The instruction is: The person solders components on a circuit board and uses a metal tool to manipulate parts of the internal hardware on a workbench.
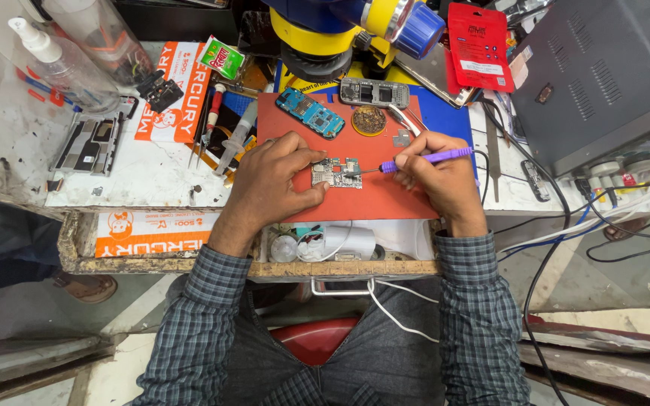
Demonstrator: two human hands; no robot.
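Forearms in checked sleeves reach up from the bottom edge, elbows apart, wrists drawn in toward the middle of the red mat (385,199). The left hand (276,180) lies palm down on the mat with the knuckles raised; its fingers are curled and the fingertips press on the left edge of the small circuit board (336,172), pinning it flat. The right hand (438,177) rests on its heel at the mat's right side, fingers closed in a pen grip around the purple-handled soldering iron (424,159), whose metal tip points left and meets the board's right side. Whether the tip touches a part there is too small to tell. The iron's cord runs off behind the right wrist and is lost among the cables.

Below the wrists an open drawer (340,244) shows white and grey bits, half hidden by the desk edge. Beyond the hands, at the mat's far edge, lie a blue board (310,113), a grey phone frame (374,92) and a round brass wool pad (369,119). Above them the yellow and blue microscope (355,26) is cut off by the top edge. To the far left stands a spray bottle (62,64).
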